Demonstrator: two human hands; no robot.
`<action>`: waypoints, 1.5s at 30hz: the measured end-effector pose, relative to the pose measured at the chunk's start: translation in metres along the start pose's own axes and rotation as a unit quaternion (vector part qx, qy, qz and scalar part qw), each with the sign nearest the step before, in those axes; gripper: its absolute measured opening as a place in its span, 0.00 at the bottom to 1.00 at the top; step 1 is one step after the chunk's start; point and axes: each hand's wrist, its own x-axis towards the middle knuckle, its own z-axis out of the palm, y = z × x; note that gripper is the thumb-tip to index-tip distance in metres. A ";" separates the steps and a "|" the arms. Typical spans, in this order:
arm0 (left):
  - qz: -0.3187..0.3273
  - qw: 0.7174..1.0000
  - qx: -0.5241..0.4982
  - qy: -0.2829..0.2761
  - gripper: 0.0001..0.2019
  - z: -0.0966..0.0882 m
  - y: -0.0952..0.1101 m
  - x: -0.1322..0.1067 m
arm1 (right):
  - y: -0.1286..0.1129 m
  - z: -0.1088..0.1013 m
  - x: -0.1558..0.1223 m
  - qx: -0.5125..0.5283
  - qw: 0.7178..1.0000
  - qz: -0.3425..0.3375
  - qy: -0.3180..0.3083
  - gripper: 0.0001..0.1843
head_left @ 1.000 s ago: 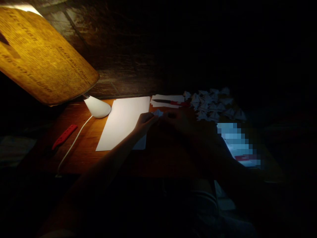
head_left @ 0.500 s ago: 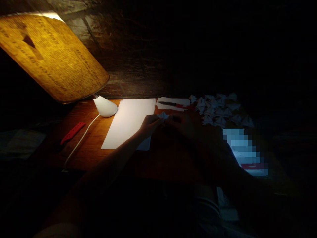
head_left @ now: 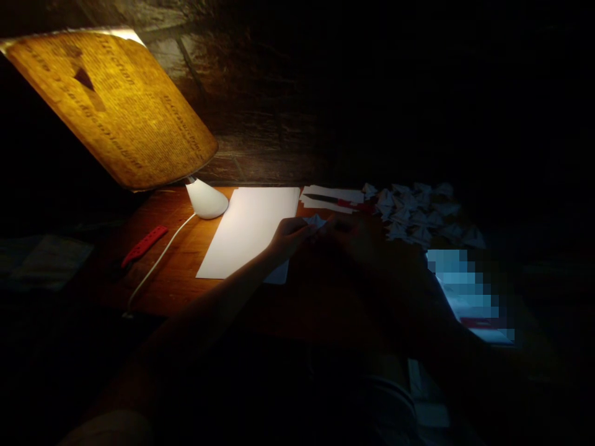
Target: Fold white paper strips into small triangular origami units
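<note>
Between my two hands is a small folded paper piece, pale and pointed at the top. My left hand pinches its left side, and my right hand, deep in shadow, grips its right side. Under and beside my left forearm lies a stack of white paper sheets. Several similar folded paper pieces are gathered at the back right of the wooden table. Finer folds in the held piece are too dark to make out.
A lamp with a printed shade stands at the left, its white cord running to the front edge. Near it lies a red-handled object. A knife rests on smaller papers. A glowing screen is at the right.
The whole view has shifted slightly, so things appear a little further right. Both hands keep hold of the folded paper piece, with hardly any change in their grip.
</note>
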 end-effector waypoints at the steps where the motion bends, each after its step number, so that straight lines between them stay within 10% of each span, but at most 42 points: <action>1: -0.001 1.000 0.000 0.001 0.21 0.000 0.000 0.000 | 0.000 0.001 0.000 -0.001 1.000 -0.001 0.003 0.20; 45: -0.058 0.998 0.017 0.004 0.25 0.002 0.005 0.002 | 0.005 -0.003 0.003 0.013 0.997 0.061 -0.046 0.25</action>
